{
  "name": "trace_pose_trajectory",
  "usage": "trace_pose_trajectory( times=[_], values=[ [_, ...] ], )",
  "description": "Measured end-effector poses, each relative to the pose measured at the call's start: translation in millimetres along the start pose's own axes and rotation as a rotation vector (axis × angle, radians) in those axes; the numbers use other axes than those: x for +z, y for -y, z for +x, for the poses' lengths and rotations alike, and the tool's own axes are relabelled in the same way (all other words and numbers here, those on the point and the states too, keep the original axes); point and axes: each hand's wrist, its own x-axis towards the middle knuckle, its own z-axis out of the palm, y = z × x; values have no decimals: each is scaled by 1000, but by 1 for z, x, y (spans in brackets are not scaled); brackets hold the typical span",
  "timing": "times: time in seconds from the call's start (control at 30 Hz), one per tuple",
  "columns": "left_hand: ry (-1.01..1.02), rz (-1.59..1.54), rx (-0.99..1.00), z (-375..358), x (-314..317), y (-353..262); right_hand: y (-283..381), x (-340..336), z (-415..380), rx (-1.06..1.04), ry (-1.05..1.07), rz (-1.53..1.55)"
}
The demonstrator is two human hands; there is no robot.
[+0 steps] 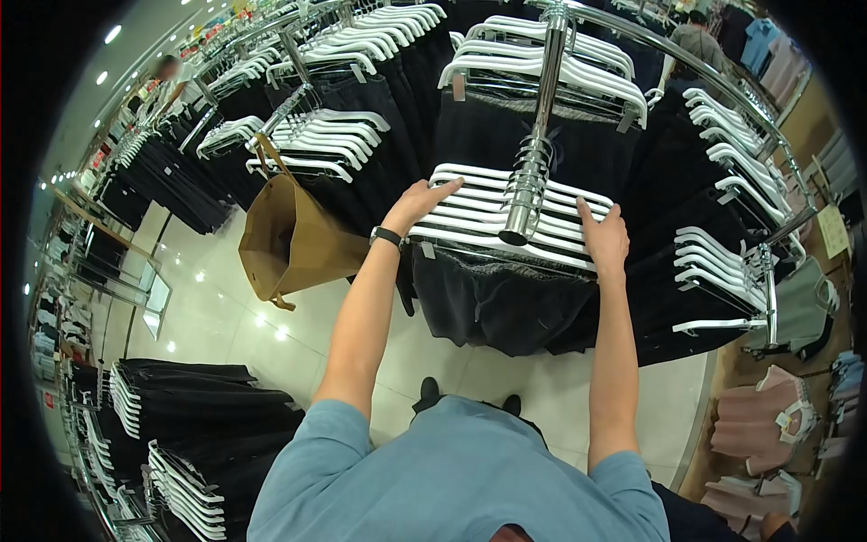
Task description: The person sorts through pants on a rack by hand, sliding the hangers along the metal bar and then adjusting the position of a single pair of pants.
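Several white hangers [483, 217] hang in a close row on the chrome arm [542, 108] of a rack in front of me. Dark trousers [501, 303] with elastic-looking waistbands hang from them. My left hand [423, 203] is closed around the left ends of the hangers, its thumb lying over the top. At their right ends my right hand [605, 237] grips the row from the side, thumb and finger showing on top. The undersides of both hands are hidden.
A brown paper bag [302, 239] hangs at the left from the rack. More white hangers with dark garments stand behind [542, 68] and at the right [722, 266]. Another rack of dark clothes [203, 406] is at lower left. Pink tops [759, 420] hang far right. Two people are in the background.
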Motion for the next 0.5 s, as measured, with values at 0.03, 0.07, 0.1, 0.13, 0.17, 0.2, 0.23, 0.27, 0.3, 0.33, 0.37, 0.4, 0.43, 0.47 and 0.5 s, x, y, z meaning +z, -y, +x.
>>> trace_pose_trajectory(
  times=[0.03,0.07,0.1,0.13,0.17,0.2,0.23,0.27,0.3,0.33,0.37,0.4,0.43,0.47,0.5],
  values=[
    [-28,42,-19,8,0,7,-3,3,3,8,-11,1],
    [-57,84,-38,15,-1,14,-7,5,6,16,-22,1],
    [-85,109,-24,15,0,16,-8,4,7,44,-1,17],
    [-113,134,-9,16,0,18,-10,4,9,77,16,27],
    [-140,159,6,17,1,20,-12,4,9,109,33,37],
    [-145,198,-11,12,1,15,-10,1,7,143,50,47],
    [-151,238,-27,6,-1,8,-8,-3,5,136,60,29],
    [-157,278,-43,2,-1,4,-6,-7,2,130,71,10],
    [-191,319,-46,2,0,4,-3,-11,-3,125,81,-8],
    [-226,360,-48,3,1,4,-2,-13,-6,118,71,-19],
    [-260,401,-49,4,2,4,-2,-15,-10,112,60,-31],
    [-259,408,-45,5,2,4,-1,-16,-12,105,49,-43],
    [-259,415,-42,5,1,5,-1,-16,-15,100,41,-52],
    [-258,423,-38,6,1,5,0,-17,-17,96,34,-59],
    [-245,410,-42,5,0,4,0,-17,-19,93,26,-68]
  ],
)
